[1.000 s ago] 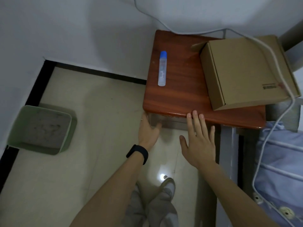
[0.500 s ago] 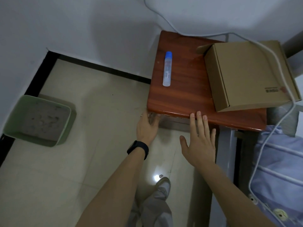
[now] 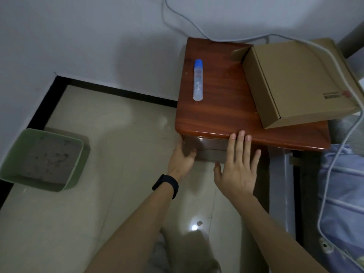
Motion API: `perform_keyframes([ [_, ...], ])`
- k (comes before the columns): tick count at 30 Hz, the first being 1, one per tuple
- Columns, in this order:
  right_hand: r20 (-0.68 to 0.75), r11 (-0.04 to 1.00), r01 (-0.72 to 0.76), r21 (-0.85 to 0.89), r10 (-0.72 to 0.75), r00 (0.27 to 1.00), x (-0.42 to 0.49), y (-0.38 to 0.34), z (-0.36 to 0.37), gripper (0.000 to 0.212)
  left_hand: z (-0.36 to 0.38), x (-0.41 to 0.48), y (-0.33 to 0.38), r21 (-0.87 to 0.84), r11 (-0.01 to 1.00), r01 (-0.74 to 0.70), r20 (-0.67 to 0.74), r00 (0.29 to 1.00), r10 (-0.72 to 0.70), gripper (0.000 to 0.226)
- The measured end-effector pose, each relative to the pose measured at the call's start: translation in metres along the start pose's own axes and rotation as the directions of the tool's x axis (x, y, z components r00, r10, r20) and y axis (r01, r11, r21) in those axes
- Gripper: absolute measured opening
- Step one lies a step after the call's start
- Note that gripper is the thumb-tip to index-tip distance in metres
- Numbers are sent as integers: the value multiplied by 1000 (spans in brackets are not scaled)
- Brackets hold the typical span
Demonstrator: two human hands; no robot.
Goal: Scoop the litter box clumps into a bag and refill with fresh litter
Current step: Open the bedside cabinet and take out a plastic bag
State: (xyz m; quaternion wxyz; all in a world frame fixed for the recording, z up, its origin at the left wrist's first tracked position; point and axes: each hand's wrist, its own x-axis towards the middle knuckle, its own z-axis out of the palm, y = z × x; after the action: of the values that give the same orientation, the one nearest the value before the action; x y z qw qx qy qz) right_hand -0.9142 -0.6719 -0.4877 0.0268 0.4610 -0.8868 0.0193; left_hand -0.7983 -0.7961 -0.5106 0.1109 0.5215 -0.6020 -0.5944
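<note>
Green plastic, square and thin-walled: the litter box [image 3: 42, 159] sits on the pale tiled floor [image 3: 122, 134] in the corner by the wall, well apart from my hands, its grey litter speckled with clumps and untouched. Over the last second the view has slid closer to the reddish-brown wooden desk [image 3: 222, 107], and a grey drawer front [image 3: 211, 152] now shows beneath its front edge where little of it showed before. My left hand [image 3: 182, 156] is curled at the drawer's left corner, fingers hidden under the desk lip, so I cannot tell whether it grips anything. My right hand [image 3: 237, 168] is spread flat and empty, fingertips touching the desk edge. I judge I am opening the drawer, probably for a scoop or bag; no scooping has begun. A blue-capped clear tube [image 3: 198, 79] and a brown cardboard box [image 3: 297, 81] lie on the desk.
</note>
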Motion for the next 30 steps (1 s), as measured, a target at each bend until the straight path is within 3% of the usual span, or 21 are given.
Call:
perform_keyframes([
  [5,-174,999,23,36,-16,985,9,6,40,96,14,17,-27,-8,1000,-25,-16,1000,25,59],
  [8,-307,995,69,65,-46,950,18,10,64,95,30,17,-42,-63,994,-90,-94,992,84,57],
  [13,-586,993,111,49,-61,808,40,14,96,91,51,20,-54,-100,965,-242,-323,925,199,41],
  [15,-652,992,126,24,-80,754,51,16,104,91,54,30,-62,-134,956,-261,-388,901,192,41],
  [20,-760,989,148,0,-96,643,64,21,117,88,57,59,-81,-35,929,-367,-513,805,299,33],
  [26,-781,985,170,-32,-131,611,68,28,118,77,59,68,-102,-16,897,-441,-587,731,348,30],
  [30,-697,978,207,36,-124,706,50,24,104,78,60,52,-112,-34,895,-445,-598,726,338,26],
])
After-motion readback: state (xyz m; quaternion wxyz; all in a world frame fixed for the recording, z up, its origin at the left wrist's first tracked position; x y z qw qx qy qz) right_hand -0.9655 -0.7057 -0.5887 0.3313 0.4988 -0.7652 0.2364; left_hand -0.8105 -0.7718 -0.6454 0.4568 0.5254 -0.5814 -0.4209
